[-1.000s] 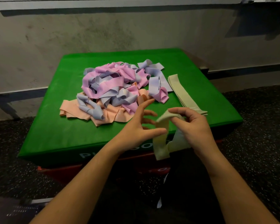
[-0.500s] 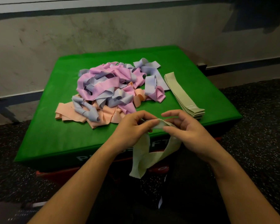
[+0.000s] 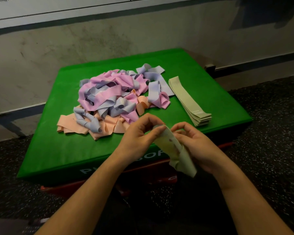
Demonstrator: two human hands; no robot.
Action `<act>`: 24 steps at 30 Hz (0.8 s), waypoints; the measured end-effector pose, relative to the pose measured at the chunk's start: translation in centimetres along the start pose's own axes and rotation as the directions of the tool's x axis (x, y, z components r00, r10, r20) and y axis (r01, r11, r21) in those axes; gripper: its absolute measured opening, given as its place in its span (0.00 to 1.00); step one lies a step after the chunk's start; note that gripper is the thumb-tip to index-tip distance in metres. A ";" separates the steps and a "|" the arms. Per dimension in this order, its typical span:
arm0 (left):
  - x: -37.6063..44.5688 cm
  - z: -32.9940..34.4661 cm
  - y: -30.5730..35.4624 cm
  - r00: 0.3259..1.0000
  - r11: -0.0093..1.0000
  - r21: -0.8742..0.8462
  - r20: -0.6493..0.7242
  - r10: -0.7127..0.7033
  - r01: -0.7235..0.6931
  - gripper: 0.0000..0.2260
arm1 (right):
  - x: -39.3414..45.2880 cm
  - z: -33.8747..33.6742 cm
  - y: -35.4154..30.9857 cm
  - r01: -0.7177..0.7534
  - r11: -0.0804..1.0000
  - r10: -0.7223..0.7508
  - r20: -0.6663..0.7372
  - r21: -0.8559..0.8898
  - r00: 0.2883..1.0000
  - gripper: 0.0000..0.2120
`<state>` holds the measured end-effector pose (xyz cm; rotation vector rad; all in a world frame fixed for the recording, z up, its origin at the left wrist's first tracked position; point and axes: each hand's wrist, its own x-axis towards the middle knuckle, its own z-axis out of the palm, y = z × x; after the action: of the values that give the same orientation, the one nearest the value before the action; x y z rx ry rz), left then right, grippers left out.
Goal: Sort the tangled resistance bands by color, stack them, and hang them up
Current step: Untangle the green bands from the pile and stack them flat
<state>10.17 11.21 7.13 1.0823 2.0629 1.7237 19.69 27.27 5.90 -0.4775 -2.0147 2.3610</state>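
Behind the green pad (image 3: 61,150) runs a stained grey wall (image 3: 58,53), and dark speckled floor (image 3: 270,133) spreads on both sides. Seen from my head, both forearms reach in from the bottom edge and meet over the pad's near edge. My left hand (image 3: 136,139) is turned knuckles up, fingers curled, thumb and fingertips pinching the top fold of a pale green band (image 3: 173,148). My right hand (image 3: 195,145) sits just beside it with the palm turned inward and fingers bent, gripping the same band from the other side; the loop hangs down between my wrists, in front of the pad's front face. On the pad, a tangle (image 3: 112,99) of pink, lilac and peach bands lies in the middle. To its right, close to it, a flat stack (image 3: 188,100) of pale green bands lies lengthwise.
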 end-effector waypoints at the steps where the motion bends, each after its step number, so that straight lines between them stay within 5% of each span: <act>1: 0.1 0.1 0.0 1.000 1.000 0.007 -0.003 -0.008 0.008 0.07 | -0.1 -0.1 0.0 0.024 0.998 -0.024 -0.008 -0.062 1.000 0.07; 5: 0.4 0.5 0.0 0.999 0.999 0.010 0.008 -0.040 0.040 0.07 | -0.9 -1.0 -0.4 0.165 0.982 -0.172 -0.070 -0.092 0.983 0.09; 10: 0.9 0.6 0.7 0.996 0.992 -0.111 0.069 -0.059 0.067 0.03 | -1.3 -1.2 -0.4 0.209 0.960 -0.201 0.061 -0.184 0.978 0.12; 14: 1.2 0.5 0.5 0.990 0.973 -0.196 0.100 -0.104 0.122 0.03 | -1.3 -1.2 -0.2 0.177 0.983 -0.179 0.054 0.040 0.982 0.06; 19: 1.4 1.0 0.0 0.992 0.960 -0.250 0.029 -0.120 0.123 0.07 | -1.0 -0.3 -0.2 0.185 0.950 -0.190 -0.005 0.250 0.982 0.17; 22: 1.5 0.7 -0.3 0.993 0.966 -0.233 -0.008 -0.115 0.110 0.11 | -0.9 -0.3 -0.4 0.243 0.961 -0.244 -0.009 0.134 0.970 0.26; 24: 1.3 0.5 -0.4 0.994 0.970 -0.218 -0.005 -0.108 0.105 0.12 | -0.8 -0.4 -0.8 0.283 0.958 -0.283 0.014 -0.038 0.959 0.22</act>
<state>9.38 12.44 6.93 0.8776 1.8510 1.8579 20.42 27.58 6.80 -0.1642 -1.9823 2.1602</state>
